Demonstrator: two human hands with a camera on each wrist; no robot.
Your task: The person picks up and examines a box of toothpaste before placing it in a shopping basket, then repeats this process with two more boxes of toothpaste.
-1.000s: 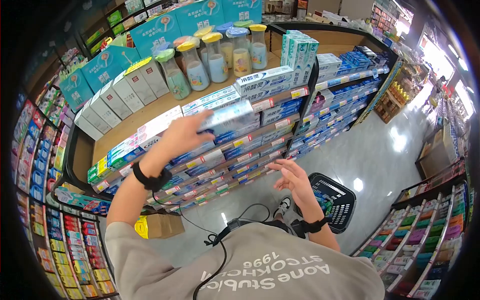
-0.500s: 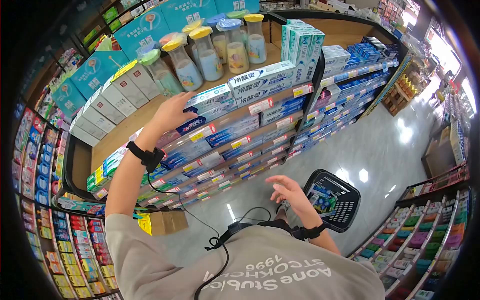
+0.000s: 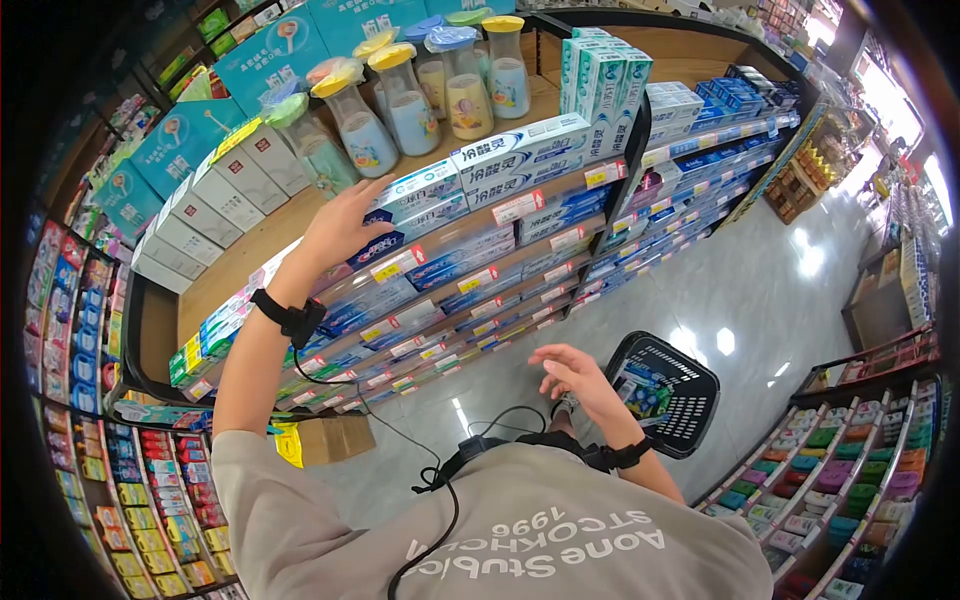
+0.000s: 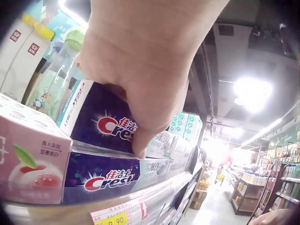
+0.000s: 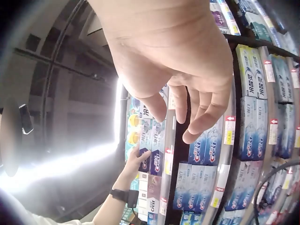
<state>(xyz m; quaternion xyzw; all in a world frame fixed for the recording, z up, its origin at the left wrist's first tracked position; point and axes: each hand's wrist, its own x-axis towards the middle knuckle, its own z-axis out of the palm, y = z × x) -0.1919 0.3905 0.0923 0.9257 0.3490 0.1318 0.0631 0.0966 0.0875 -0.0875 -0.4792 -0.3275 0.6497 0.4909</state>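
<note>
On the top shelf, my left hand (image 3: 345,230) grips a dark blue and white Crest toothpaste box (image 4: 101,115). In the left wrist view the thumb lies on its front, while the other fingers are hidden behind the hand. This box sits on a second Crest toothpaste box (image 4: 101,180). A pink box with a peach picture (image 4: 37,164) stands to the left of them in that view. My right hand (image 3: 580,382) hangs in the air in front of the lower shelves, fingers loosely bent and holding nothing.
Bottles with coloured lids (image 3: 410,110) and white boxes (image 3: 225,195) stand behind the toothpaste row. White toothpaste boxes (image 3: 520,150) continue rightward along the shelf. A black shopping basket (image 3: 690,400) with goods in it is on the floor, and a cable (image 3: 400,437) runs from the left wrist.
The left hand has brought a toothpaste box from above the shelf's front edge down and left onto the stack. It barely moves over the last half second. The right hand stays empty.
</note>
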